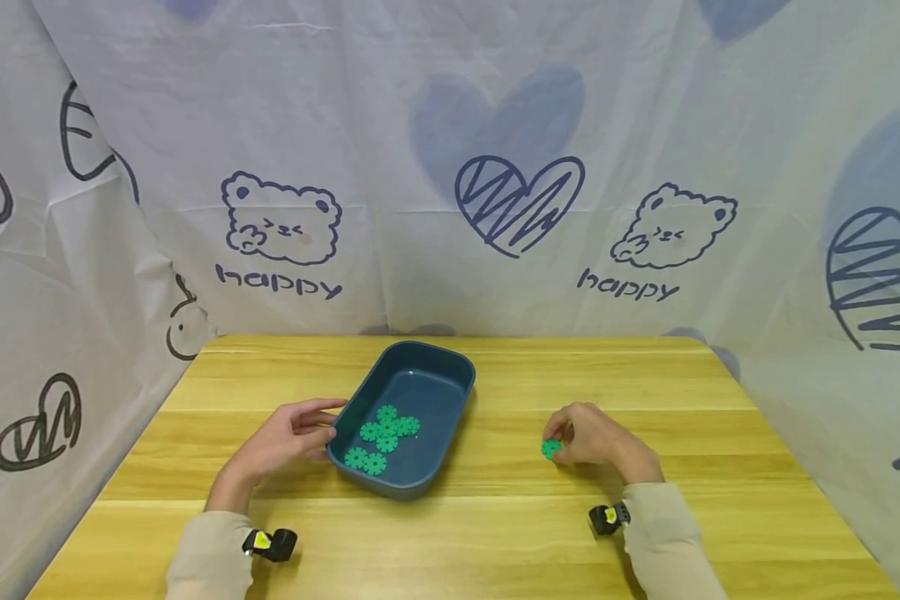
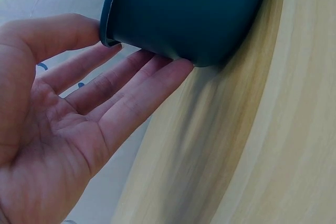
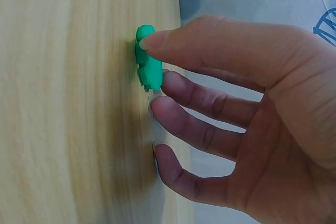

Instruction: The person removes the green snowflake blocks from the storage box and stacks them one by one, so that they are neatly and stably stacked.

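Observation:
A dark blue rectangular tub (image 1: 438,437) stands left of the table's middle, with several green notched plastic discs (image 1: 387,443) lying flat towards its near left side. My left hand (image 1: 288,437) is at the tub's left side. In the left wrist view, its nearly straight fingers (image 2: 139,85) touch the outer wall while the thumb is right at the rim. Well right of the tub, my right hand (image 1: 588,435) pinches one green notched disc (image 1: 551,449) between thumb and fingers. The right wrist view shows that disc (image 3: 151,69) edge-on, close over the wood, with the other fingers curled loosely below.
The wooden table (image 1: 510,542) reaches back to a white cloth (image 1: 397,167) printed with hearts and bears, which also hangs at both sides. A small black camera (image 1: 270,544) sits on the left wrist and another camera (image 1: 609,518) on the right.

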`<state>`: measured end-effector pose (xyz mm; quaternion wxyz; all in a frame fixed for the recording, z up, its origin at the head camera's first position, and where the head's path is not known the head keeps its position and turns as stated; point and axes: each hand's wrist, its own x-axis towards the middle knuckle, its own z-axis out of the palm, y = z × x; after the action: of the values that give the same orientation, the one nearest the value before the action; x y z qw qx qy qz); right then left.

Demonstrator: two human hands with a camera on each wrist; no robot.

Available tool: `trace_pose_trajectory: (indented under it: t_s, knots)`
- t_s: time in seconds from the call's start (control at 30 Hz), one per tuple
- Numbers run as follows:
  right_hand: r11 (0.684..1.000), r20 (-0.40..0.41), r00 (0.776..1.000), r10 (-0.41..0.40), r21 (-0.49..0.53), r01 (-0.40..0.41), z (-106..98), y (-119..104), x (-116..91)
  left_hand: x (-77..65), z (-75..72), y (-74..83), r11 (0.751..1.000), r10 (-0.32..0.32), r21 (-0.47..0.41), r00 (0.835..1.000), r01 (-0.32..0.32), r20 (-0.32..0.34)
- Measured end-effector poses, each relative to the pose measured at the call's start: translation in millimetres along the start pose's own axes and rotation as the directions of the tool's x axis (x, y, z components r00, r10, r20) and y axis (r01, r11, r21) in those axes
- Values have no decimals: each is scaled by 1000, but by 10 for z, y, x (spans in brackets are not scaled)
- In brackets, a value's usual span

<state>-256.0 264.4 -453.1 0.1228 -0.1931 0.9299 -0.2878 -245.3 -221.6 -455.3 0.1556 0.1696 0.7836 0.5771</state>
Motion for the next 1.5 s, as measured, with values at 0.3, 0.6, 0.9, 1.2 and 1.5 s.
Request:
trace_pose_trajectory:
  t_s: [0.3, 0.6, 0.9, 1.2, 1.5]
  knots:
    - [1000, -11, 1000, -15, 6, 15, 2, 10, -2, -3, 4, 8, 1000, 17, -1, 1000, -17, 6]
    - [1000, -15, 1000, -15, 20, 15, 13, 23, 9, -6, 1, -5, 1000, 13, -4, 1000, -13, 9]
    - [1000, -14, 1000, -4, 25, 4, 17, 27, 21, -4, 0, 0, 1000, 2, -12, 1000, -2, 11]
    - [1000, -13, 1000, -11, 27, 12, 8, 23, 18, -14, 0, -1, 1000, 5, -10, 1000, -5, 11]
    - [998, -21, 999, -31, 53, 32, -28, 51, -8, -9, 8, 8, 1000, 2, -10, 1000, -2, 5]
